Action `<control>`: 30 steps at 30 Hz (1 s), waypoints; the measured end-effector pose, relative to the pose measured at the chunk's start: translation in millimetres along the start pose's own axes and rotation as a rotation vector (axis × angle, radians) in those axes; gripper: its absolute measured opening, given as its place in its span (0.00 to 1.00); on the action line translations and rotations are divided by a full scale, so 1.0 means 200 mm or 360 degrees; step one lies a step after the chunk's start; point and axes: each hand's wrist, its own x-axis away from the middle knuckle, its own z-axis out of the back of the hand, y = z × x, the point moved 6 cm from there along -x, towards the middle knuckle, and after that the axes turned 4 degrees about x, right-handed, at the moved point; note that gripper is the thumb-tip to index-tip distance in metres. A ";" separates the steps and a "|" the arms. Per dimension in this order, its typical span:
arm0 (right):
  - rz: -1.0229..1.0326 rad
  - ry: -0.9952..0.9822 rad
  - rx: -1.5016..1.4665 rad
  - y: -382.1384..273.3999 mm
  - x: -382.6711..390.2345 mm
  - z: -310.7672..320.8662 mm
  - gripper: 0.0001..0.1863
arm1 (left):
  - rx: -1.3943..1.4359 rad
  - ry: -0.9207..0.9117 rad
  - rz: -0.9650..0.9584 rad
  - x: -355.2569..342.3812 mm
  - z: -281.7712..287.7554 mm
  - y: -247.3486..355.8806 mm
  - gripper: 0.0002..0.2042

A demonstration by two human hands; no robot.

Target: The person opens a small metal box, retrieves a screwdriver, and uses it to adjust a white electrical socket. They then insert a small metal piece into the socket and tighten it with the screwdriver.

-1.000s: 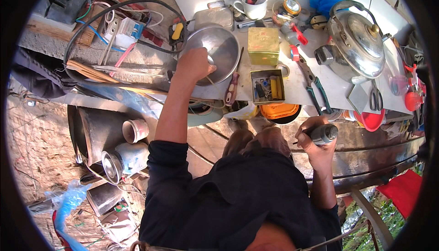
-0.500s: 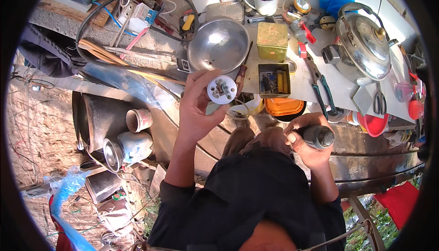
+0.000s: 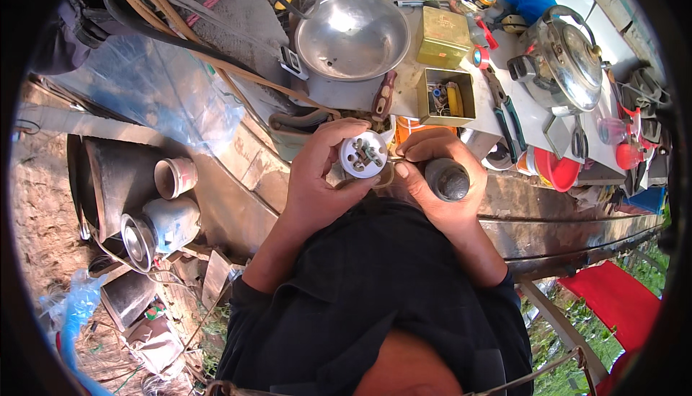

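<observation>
In my left hand [image 3: 317, 172] is a round white electrical fitting [image 3: 363, 152], gripped by its rim between fingers and thumb. Its face shows metal terminals and a few holes. Close beside it on the right, my right hand [image 3: 447, 201] is wrapped around a dark grey cylinder with a rounded end [image 3: 447, 181]; its kind is not clear. The thumb and forefinger of that hand nearly meet at the fitting's right edge. Whether something thin is pinched between them, I cannot make out.
Beyond my hands a steel bowl [image 3: 352, 35], a screwdriver [image 3: 383, 97], an open tin box [image 3: 447, 118] and pliers [image 3: 504, 111] lie on the bench. A large kettle [image 3: 566, 68] stands at the right. Pots and a bucket [image 3: 175, 177] sit low on the left.
My right hand has come left and up with the dark cylinder, to the white fitting. My left hand still holds the fitting, now slightly lower. The whole view has shifted.
</observation>
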 end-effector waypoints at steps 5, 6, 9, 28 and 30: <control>-0.0052 -0.0048 0.0117 -0.04 0.01 -0.17 0.14 | -0.0467 -0.0007 -0.0124 0.01 0.08 0.05 0.32; -0.0062 -0.0055 0.0145 -0.04 0.01 -0.21 0.15 | -0.0561 -0.0021 -0.0156 0.01 0.09 0.07 0.32; -0.0072 -0.0063 0.0291 -0.05 0.00 -0.28 0.15 | -0.0661 -0.0025 -0.0148 0.02 0.13 0.08 0.31; -0.0025 -0.0165 0.0541 -0.16 0.11 -0.39 0.19 | 0.0091 -0.0130 -0.0075 0.11 0.20 -0.05 0.29; -0.0138 -0.0173 0.0461 -0.14 0.13 -0.37 0.18 | 0.0207 -0.0090 -0.0018 0.11 0.19 -0.06 0.28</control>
